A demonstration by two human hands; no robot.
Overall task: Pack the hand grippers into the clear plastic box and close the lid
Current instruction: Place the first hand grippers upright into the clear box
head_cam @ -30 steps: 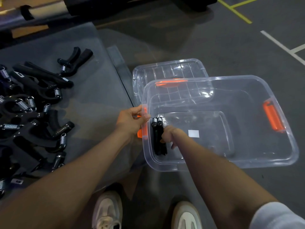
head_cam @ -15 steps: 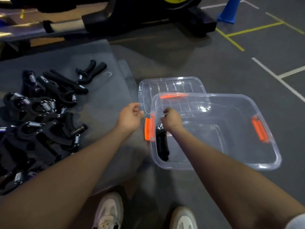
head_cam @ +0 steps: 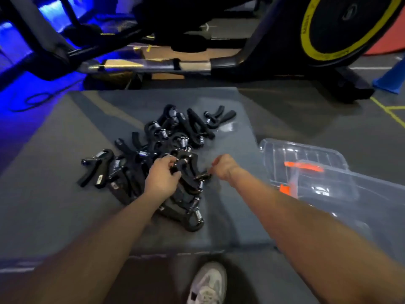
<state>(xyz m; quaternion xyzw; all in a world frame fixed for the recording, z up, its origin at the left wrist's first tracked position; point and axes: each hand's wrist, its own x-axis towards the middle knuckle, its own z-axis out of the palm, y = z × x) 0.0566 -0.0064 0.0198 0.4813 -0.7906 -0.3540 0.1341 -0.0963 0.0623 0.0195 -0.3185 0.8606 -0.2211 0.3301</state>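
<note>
Black hand grippers (head_cam: 162,154) lie heaped on the grey mat (head_cam: 65,172). My left hand (head_cam: 161,178) curls its fingers round one gripper in the heap. My right hand (head_cam: 222,166) is fisted at the heap's right edge; whether it holds anything, I cannot tell. Clear plastic box (head_cam: 355,200) sits right of the mat, its lid (head_cam: 295,152) off, behind it.

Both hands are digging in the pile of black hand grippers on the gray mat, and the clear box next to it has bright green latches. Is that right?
Almost. The head view shows the latches on the clear plastic box are orange, not green. The rest holds: the left hand and right hand are both at the pile of black hand grippers on the gray mat.
</note>
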